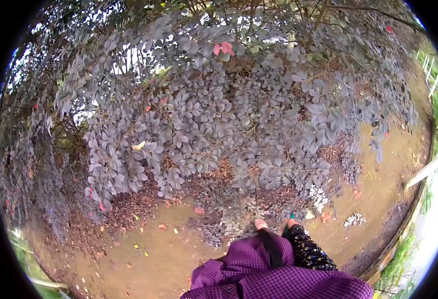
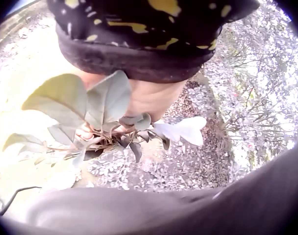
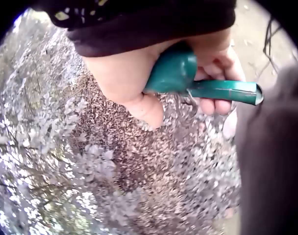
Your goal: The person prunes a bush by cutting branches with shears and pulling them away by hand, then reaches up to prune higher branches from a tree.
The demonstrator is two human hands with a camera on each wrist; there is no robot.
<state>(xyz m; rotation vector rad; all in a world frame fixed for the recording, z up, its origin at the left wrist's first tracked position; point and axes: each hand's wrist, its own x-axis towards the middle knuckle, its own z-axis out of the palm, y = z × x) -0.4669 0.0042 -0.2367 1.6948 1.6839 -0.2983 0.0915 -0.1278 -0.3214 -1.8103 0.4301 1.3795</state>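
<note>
In the left wrist view my left hand (image 2: 151,98) holds a leafy sprig (image 2: 102,100); broad grey-green leaves hide most of the fingers. My right hand (image 3: 122,78) is curled round a green-handled tool (image 3: 222,91) in the right wrist view, the thumb on one side and fingertips below the handle. The tool's working end cannot be made out. In the head view, bits of skin and green show beyond the dark patterned cloth (image 1: 311,251); whether they are hands or feet, I cannot tell.
A large bush with purple-grey leaves (image 1: 219,114) fills the upper and middle head view. Below it lies brown soil (image 1: 164,244) with fallen leaves and clippings. A pale edging (image 1: 426,172) runs along the right, and a purple checked garment (image 1: 298,284) shows at the bottom.
</note>
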